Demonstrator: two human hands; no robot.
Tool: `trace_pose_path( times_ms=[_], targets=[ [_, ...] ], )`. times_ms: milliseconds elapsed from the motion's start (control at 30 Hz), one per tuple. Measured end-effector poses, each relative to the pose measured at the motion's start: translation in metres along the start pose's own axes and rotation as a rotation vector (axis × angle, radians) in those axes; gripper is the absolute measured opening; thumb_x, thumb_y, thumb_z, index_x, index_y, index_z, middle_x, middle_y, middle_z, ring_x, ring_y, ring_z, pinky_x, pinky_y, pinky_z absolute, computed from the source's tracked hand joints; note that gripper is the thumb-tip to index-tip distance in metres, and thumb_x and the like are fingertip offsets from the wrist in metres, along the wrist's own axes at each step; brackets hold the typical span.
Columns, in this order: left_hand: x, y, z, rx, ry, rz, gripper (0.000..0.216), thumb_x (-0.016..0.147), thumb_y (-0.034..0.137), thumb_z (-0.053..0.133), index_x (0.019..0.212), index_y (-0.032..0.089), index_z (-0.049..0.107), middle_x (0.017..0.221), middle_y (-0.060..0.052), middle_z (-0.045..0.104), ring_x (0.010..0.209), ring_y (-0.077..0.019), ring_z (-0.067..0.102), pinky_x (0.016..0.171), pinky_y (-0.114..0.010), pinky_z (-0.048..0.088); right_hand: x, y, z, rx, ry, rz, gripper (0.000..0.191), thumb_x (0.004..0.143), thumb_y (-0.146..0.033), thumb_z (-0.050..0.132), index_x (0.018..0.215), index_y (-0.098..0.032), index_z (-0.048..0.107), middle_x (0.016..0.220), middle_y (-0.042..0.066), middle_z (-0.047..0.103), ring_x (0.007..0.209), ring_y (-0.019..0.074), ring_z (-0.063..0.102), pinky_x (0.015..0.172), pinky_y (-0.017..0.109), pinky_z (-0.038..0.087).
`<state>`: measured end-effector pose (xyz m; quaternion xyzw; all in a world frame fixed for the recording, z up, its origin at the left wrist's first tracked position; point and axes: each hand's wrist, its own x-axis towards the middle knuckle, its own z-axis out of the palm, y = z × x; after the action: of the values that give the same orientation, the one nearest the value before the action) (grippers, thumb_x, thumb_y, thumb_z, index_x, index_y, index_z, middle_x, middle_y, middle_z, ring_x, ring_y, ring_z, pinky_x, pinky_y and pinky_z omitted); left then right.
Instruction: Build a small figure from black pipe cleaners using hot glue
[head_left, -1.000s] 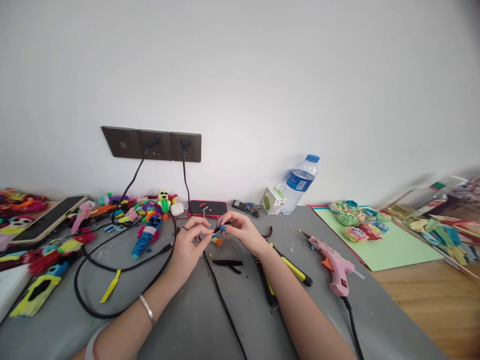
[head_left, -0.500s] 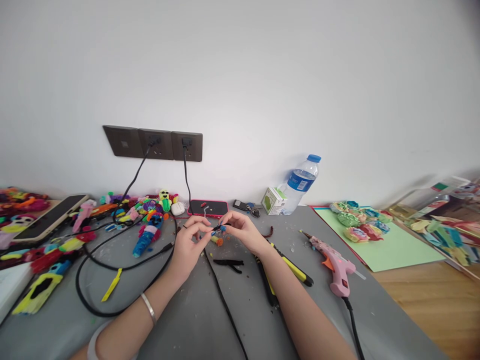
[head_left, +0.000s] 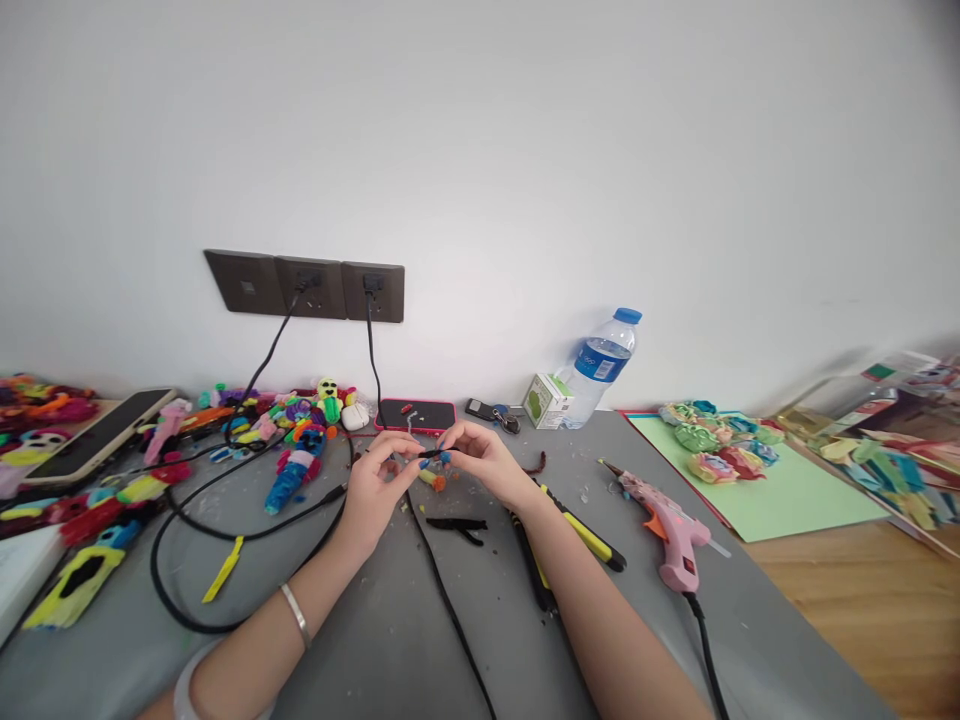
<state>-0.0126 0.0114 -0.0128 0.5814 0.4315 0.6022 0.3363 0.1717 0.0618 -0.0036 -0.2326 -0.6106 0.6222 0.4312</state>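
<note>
Between my two hands a short, dark strip that looks like a black pipe cleaner (head_left: pixel 433 453) is stretched level above the table. My left hand (head_left: pixel 381 490) pinches one end between thumb and forefinger. The other end sits in the fingertips of my right hand (head_left: pixel 487 465). Just below my hands lie a small orange piece (head_left: pixel 433 481) and a black forked piece (head_left: pixel 459 526). Pliers with black and yellow handles (head_left: pixel 592 540) are partly hidden under my right forearm.
Colourful pipe-cleaner figures (head_left: pixel 296 475) and a looped black cable (head_left: pixel 159 580) occupy the left. Behind my hands lies a pink-edged phone (head_left: pixel 427 416). A water bottle (head_left: pixel 600 365) leans by the wall beside a small box (head_left: pixel 546 402). A pink glue gun (head_left: pixel 679 545) rests right.
My left hand has shifted very slightly, and the black strip now shows straighter between my fingertips. The things on the table stay where they were.
</note>
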Motion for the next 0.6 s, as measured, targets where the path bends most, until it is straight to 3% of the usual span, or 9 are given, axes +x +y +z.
trace_pose_path(
  times_ms=[333,600],
  targets=[
    [0.0015,0.0019,0.0027,-0.114,-0.004,-0.145,0.014,0.075,0.033,0.074,0.079,0.019,0.076,0.103,-0.010,0.066,0.106,-0.0269,0.063,0.075,-0.030,0.053,-0.0010,0.0027,0.0009,0.030,-0.033,0.008,0.025,0.077,-0.038,0.084,0.081,-0.020,0.067,0.087,0.002,0.067,0.076,0.0139,0.061,0.070,0.028,0.048],
    [0.0006,0.0037,0.0027,-0.097,-0.039,-0.176,0.018,0.080,0.036,0.070,0.082,0.019,0.075,0.103,-0.011,0.069,0.096,-0.0245,0.064,0.073,-0.030,0.050,0.0002,0.0006,-0.0019,0.046,0.017,-0.001,0.025,0.078,-0.039,0.083,0.084,-0.020,0.067,0.082,-0.001,0.064,0.068,0.0117,0.059,0.067,0.026,0.048]
  ],
)
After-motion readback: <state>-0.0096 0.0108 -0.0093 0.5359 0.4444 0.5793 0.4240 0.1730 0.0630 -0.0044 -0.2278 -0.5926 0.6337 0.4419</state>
